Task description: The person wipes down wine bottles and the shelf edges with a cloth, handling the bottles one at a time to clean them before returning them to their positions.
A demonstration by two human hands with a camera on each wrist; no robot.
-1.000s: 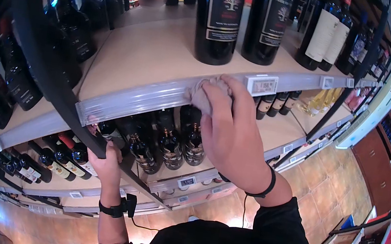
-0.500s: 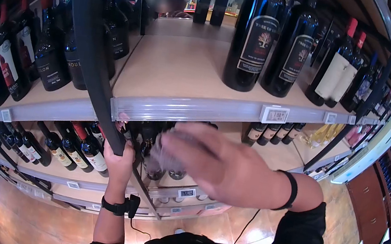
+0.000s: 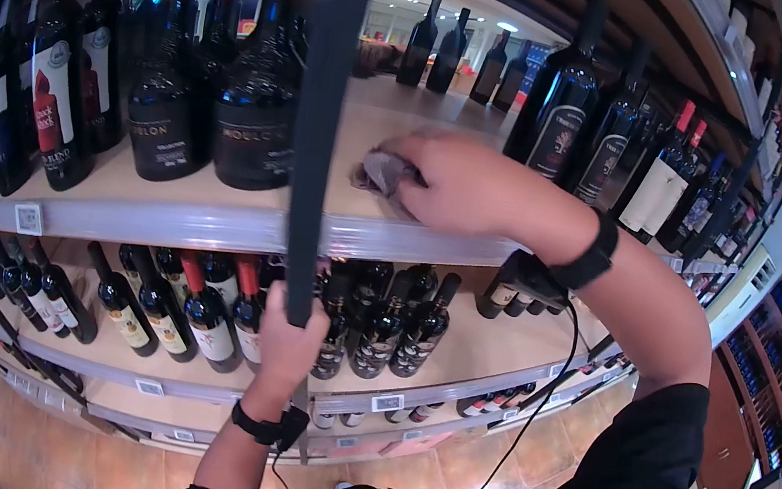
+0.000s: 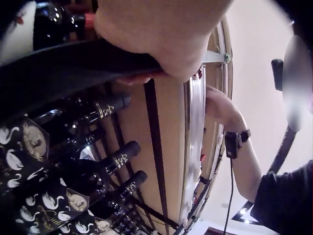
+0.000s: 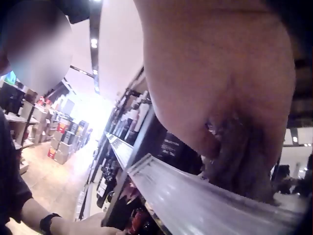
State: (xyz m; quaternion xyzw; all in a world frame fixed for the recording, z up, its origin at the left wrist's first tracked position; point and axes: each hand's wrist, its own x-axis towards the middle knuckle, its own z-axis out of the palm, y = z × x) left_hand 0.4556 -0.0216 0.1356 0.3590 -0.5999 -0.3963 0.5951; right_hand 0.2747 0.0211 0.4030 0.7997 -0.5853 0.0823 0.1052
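My right hand point(image 3: 465, 187) grips a crumpled grey cloth point(image 3: 383, 173) on the bare wooden shelf point(image 3: 379, 121), just behind its clear plastic front strip point(image 3: 412, 242). In the right wrist view the cloth point(image 5: 237, 152) bunches under the curled fingers, above the strip. Lower down, my left hand point(image 3: 290, 339) holds the black shelf upright point(image 3: 328, 114), its fingers around the post below the shelf edge. The left wrist view shows that hand point(image 4: 151, 34) against the dark post point(image 4: 73, 73), part of the fingers hidden behind it.
Dark wine bottles point(image 3: 257, 123) stand left of the upright, and tall bottles point(image 3: 558, 108) stand right of my right hand. On the shelf below are more bottles point(image 3: 388, 330), close to my left hand. A cable point(image 3: 559, 371) hangs from my right wrist.
My right hand has moved with the cloth from the shelf's front strip, down past its edge, then up onto the shelf board. The left hand keeps holding the upright; the view has swung left.
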